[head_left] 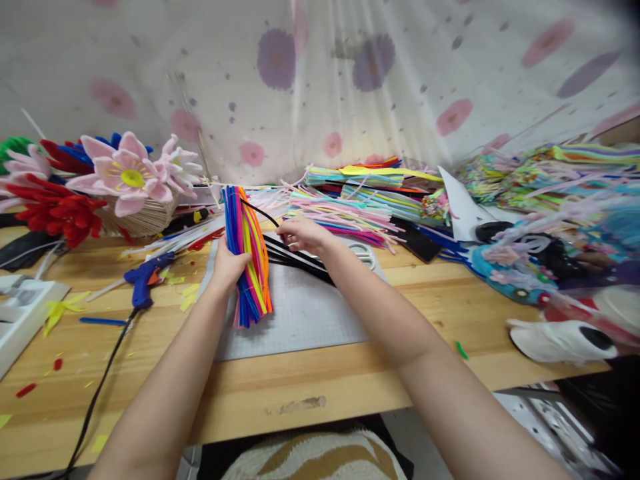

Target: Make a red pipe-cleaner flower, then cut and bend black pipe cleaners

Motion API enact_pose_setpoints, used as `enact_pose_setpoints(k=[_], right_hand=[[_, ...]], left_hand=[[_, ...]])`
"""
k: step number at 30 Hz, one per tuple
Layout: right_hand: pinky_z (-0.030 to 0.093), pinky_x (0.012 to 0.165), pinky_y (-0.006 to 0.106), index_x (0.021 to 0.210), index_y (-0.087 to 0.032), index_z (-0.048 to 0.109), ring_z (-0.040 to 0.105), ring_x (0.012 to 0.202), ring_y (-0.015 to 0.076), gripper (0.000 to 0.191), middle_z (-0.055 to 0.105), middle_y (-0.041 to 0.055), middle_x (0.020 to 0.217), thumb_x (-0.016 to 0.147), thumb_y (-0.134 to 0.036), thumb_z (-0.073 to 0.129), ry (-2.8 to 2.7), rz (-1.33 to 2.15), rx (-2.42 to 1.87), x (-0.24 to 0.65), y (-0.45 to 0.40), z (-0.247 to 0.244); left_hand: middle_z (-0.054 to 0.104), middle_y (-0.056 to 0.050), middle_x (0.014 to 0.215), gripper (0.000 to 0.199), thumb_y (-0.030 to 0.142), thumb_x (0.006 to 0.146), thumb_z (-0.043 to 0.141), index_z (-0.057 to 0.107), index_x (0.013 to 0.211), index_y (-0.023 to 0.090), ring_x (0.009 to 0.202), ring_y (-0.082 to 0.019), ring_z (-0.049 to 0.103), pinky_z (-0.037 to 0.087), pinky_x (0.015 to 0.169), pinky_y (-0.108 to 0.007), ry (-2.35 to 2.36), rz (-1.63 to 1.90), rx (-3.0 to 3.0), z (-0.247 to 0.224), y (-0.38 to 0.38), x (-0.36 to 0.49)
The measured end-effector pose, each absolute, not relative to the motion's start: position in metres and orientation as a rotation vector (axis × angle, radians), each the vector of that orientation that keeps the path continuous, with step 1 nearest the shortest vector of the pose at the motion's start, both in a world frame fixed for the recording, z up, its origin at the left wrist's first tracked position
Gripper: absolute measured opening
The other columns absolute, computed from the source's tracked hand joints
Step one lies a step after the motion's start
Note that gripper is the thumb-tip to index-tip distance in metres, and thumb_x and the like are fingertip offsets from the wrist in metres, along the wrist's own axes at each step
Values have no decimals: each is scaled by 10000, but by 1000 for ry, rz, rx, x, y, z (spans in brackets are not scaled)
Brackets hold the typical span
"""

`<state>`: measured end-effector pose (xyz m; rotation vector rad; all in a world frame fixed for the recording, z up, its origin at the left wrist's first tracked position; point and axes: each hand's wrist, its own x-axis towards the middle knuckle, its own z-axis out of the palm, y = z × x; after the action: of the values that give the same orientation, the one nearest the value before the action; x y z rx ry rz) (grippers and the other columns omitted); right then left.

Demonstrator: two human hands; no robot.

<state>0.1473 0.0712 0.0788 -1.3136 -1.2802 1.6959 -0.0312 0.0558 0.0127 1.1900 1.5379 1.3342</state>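
Grips, in the centre of the frame, a bundle of coloured fuzzy stems [253, 287] in the left hand [231, 265], thumb across the front, other fingers mostly hidden behind. Holds the bundle nearly upright, blue down one side and orange down the other, with pink and yellow between; too unclear to tell whether touching the grey mat [300, 330] below. Pinches, just right of centre, the end of a black stem [262, 211] between thumb and fingers of the right hand [303, 235], nearly closed; arching leftward to the top of the bundle, unclear whether tucked in or only lying against it. Behind the right wrist, more black strips [300, 260], fanned over the mat. At left, on the wooden worktop [240, 400], a blue glue gun [143, 283] with black cord, near a blue stick [103, 321]. At upper left, a pink flower [131, 167] above a woven basket [143, 217], beside red petals [65, 213]. At upper middle, heaped pastel stems [345, 213]; at far right, a white shoe-like object [555, 340].
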Motion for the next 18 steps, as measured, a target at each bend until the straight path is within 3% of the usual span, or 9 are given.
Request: enact_pose_setpoints(k=[5, 11, 14, 18], right_hand=[[354, 496, 177, 631, -158, 511, 471, 561, 68, 135, 524, -26, 605, 673, -209, 629, -1794, 1544, -1470, 193, 68, 94], [389, 596, 267, 630, -175, 602, 542, 594, 150, 100, 585, 15, 607, 640, -231, 683, -2299, 1002, -1948, 229, 60, 63], [428, 699, 298, 772, -169, 653, 606, 739, 203, 210, 660, 67, 786, 619, -287, 736, -2179, 793, -1980, 228, 61, 52], [469, 791, 289, 1131, -153, 569, 611, 906, 183, 530, 650, 96, 1034, 687, -407, 707, -1858, 1228, -1542, 194, 60, 48]], left_hand=[[641, -49, 940, 579, 53, 490, 595, 524, 1051, 178, 831, -215, 637, 527, 797, -375, 1560, 1356, 1153, 13, 61, -42], [653, -32, 896, 527, 66, 470, 637, 562, 980, 177, 791, -207, 636, 531, 770, -373, 1488, 1429, 1085, 26, 62, -60], [663, -24, 876, 506, 98, 467, 696, 588, 954, 181, 746, -197, 634, 537, 707, -337, 1380, 1402, 995, 36, 58, -63], [673, -46, 822, 313, 273, 630, 649, 639, 923, 165, 686, -193, 630, 529, 613, -309, 1179, 1286, 838, 47, 54, -55]])
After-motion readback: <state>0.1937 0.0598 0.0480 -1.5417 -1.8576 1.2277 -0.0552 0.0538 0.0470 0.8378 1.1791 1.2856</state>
